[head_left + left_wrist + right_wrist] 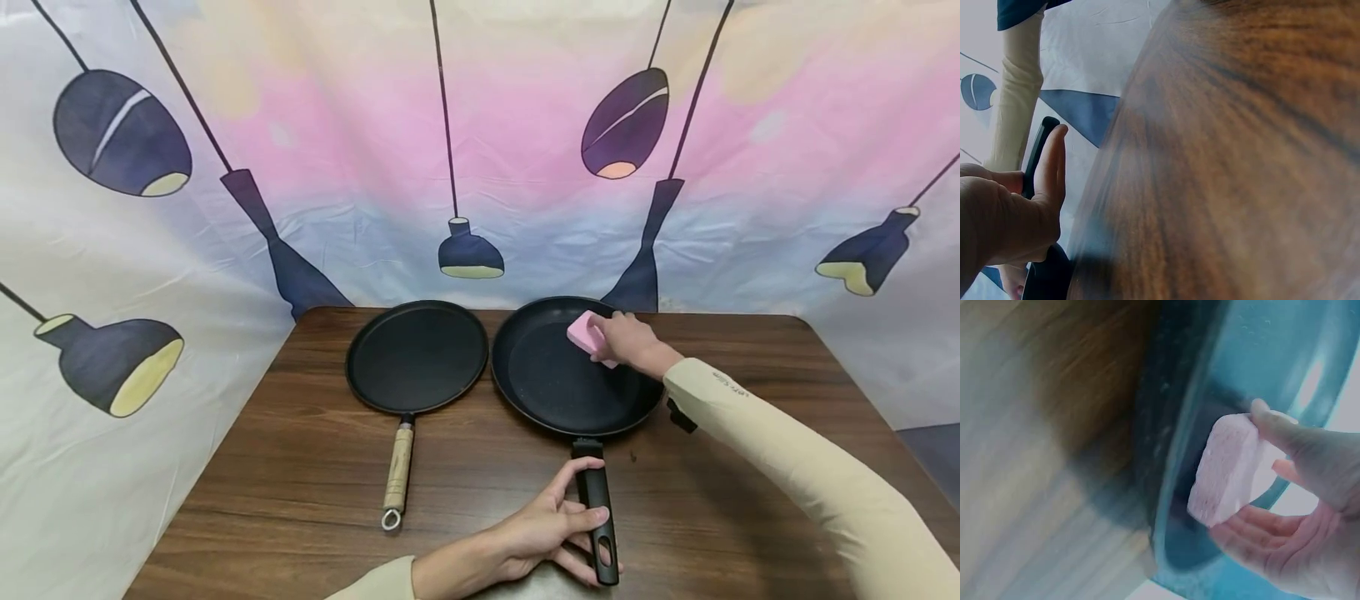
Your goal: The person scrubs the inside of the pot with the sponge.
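Note:
A pink sponge (584, 332) is gripped between the thumb and fingers of my right hand (632, 340), inside the black frying pan (555, 385) on the right. In the right wrist view the sponge (1225, 469) lies against the pan's inner surface, close to its raised side wall. My left hand (551, 529) holds the pan's black handle (597, 496), with the thumb on top and some fingers passing beneath. The left wrist view shows that handle (1040, 150) between thumb and fingers.
To the left lies a flat round black pan (417, 357) with a wooden handle (398, 468) ending in a metal ring. Both pans are on a brown wooden table (285, 467). Behind it hangs a cloth (360, 150) printed with lamps.

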The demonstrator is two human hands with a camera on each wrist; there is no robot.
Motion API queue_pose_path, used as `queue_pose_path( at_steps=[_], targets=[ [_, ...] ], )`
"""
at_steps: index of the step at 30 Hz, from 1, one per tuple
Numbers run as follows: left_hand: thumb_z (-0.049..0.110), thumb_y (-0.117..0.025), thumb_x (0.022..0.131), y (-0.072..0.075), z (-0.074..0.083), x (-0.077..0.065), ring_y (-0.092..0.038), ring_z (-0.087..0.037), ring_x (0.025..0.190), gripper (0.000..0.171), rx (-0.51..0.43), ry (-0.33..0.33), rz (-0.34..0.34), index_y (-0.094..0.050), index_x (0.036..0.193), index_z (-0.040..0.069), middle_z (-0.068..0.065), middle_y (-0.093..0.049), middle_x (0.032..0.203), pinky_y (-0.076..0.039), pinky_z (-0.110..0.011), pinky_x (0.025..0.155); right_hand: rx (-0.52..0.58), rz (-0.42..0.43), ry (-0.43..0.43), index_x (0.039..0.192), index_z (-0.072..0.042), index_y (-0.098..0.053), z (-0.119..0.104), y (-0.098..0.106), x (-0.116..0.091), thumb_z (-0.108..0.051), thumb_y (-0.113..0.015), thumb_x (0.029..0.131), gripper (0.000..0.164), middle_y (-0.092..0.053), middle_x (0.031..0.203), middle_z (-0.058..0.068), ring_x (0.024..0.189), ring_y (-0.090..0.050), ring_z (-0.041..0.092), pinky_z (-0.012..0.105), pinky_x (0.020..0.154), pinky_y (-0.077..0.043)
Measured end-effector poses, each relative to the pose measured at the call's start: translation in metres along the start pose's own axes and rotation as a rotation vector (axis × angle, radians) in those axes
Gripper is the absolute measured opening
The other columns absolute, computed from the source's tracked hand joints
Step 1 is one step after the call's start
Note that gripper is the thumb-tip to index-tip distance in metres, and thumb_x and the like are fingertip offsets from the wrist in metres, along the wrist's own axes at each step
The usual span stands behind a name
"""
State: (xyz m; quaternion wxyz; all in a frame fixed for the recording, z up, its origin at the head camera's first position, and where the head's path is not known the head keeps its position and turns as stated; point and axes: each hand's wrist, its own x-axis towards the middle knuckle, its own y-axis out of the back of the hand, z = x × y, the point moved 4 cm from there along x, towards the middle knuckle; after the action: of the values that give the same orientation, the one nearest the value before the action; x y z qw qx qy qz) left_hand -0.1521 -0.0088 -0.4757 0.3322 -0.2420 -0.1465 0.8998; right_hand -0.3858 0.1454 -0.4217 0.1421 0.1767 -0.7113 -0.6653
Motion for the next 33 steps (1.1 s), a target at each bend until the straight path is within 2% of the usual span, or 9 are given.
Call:
queue_pose_path(
  at_steps=[3,10,13,16,18,23,28,31,33],
  targets=[
    [0.017,-0.059,0.105,0.001,0.0,0.0,-0.069,-0.05,0.106,0.058,0.003,0.001,-0.003,-0.032,0.153,0.035,-0.024,-0.068,0.112,-0.063,-0.05,0.077,-0.021,-0.003,0.043,0.128,-0.002,-0.056,-0.014,-0.001,-0.007,-0.034,-0.08,0.09,0.055,-0.064,0.099,0.027,0.09,-0.064,0.042,0.052,0.072,-0.059],
    [0.017,-0.058,0.106,0.001,0.002,0.0,-0.07,-0.05,0.106,0.057,0.01,-0.003,-0.007,-0.031,0.153,0.035,-0.022,-0.069,0.11,-0.062,-0.052,0.079,0.093,-0.084,0.239,0.126,-0.012,-0.061,-0.086,-0.005,-0.033,-0.035,-0.083,0.086,0.051,-0.064,0.098,0.014,0.082,-0.058,0.023,0.037,0.068,-0.056],
    [0.017,-0.058,0.106,0.0,0.002,0.001,-0.069,-0.05,0.107,0.057,0.009,-0.006,-0.011,-0.031,0.152,0.034,-0.023,-0.068,0.111,-0.063,-0.052,0.079,0.153,-0.136,0.288,0.126,-0.01,-0.063,-0.096,-0.002,-0.035,-0.031,-0.079,0.089,0.045,-0.068,0.099,0.012,0.081,-0.056,0.019,0.031,0.07,-0.053],
    [0.018,-0.059,0.105,-0.001,0.001,0.001,-0.069,-0.05,0.107,0.057,0.005,-0.005,-0.013,-0.031,0.152,0.034,-0.025,-0.068,0.113,-0.063,-0.049,0.077,0.263,-0.199,0.316,0.127,-0.007,-0.065,-0.091,-0.001,-0.032,-0.029,-0.078,0.09,0.045,-0.068,0.1,0.01,0.076,-0.051,0.015,0.025,0.068,-0.045],
    [0.018,-0.059,0.105,-0.001,0.0,0.001,-0.069,-0.049,0.107,0.057,0.003,-0.005,-0.013,-0.031,0.152,0.034,-0.025,-0.068,0.113,-0.063,-0.048,0.076,0.281,-0.212,0.343,0.128,-0.008,-0.066,-0.085,-0.004,-0.033,-0.031,-0.079,0.09,0.047,-0.068,0.103,0.009,0.077,-0.05,0.013,0.024,0.069,-0.044],
    [0.018,-0.058,0.106,-0.002,-0.001,-0.001,-0.068,-0.052,0.108,0.057,0.009,0.0,-0.014,-0.03,0.152,0.035,-0.024,-0.068,0.112,-0.063,-0.048,0.076,0.07,-0.105,0.33,0.13,-0.014,-0.064,-0.066,-0.008,-0.038,-0.042,-0.083,0.086,0.055,-0.064,0.103,0.012,0.086,-0.057,0.02,0.034,0.072,-0.054],
    [0.019,-0.058,0.106,-0.003,0.0,-0.001,-0.068,-0.052,0.108,0.057,0.012,-0.012,-0.01,-0.03,0.153,0.034,-0.019,-0.068,0.106,-0.064,-0.048,0.075,-0.126,-0.007,0.19,0.12,-0.01,-0.062,-0.026,-0.002,-0.022,-0.042,-0.082,0.086,0.05,-0.063,0.096,0.02,0.088,-0.063,0.034,0.047,0.069,-0.059],
    [0.019,-0.059,0.105,-0.003,0.001,-0.001,-0.068,-0.052,0.107,0.057,0.015,-0.018,0.002,-0.031,0.153,0.034,-0.018,-0.068,0.104,-0.064,-0.046,0.073,-0.158,0.014,0.103,0.119,-0.007,-0.061,0.0,0.002,-0.01,-0.036,-0.082,0.087,0.048,-0.064,0.098,0.025,0.093,-0.062,0.04,0.052,0.074,-0.06],
    [0.018,-0.059,0.105,-0.002,0.001,-0.002,-0.069,-0.051,0.107,0.057,0.014,-0.017,0.009,-0.031,0.153,0.034,-0.019,-0.068,0.104,-0.064,-0.047,0.073,-0.136,-0.01,0.087,0.121,-0.006,-0.061,0.009,0.002,-0.006,-0.033,-0.081,0.089,0.047,-0.064,0.092,0.024,0.086,-0.063,0.038,0.05,0.071,-0.06]
  ],
)
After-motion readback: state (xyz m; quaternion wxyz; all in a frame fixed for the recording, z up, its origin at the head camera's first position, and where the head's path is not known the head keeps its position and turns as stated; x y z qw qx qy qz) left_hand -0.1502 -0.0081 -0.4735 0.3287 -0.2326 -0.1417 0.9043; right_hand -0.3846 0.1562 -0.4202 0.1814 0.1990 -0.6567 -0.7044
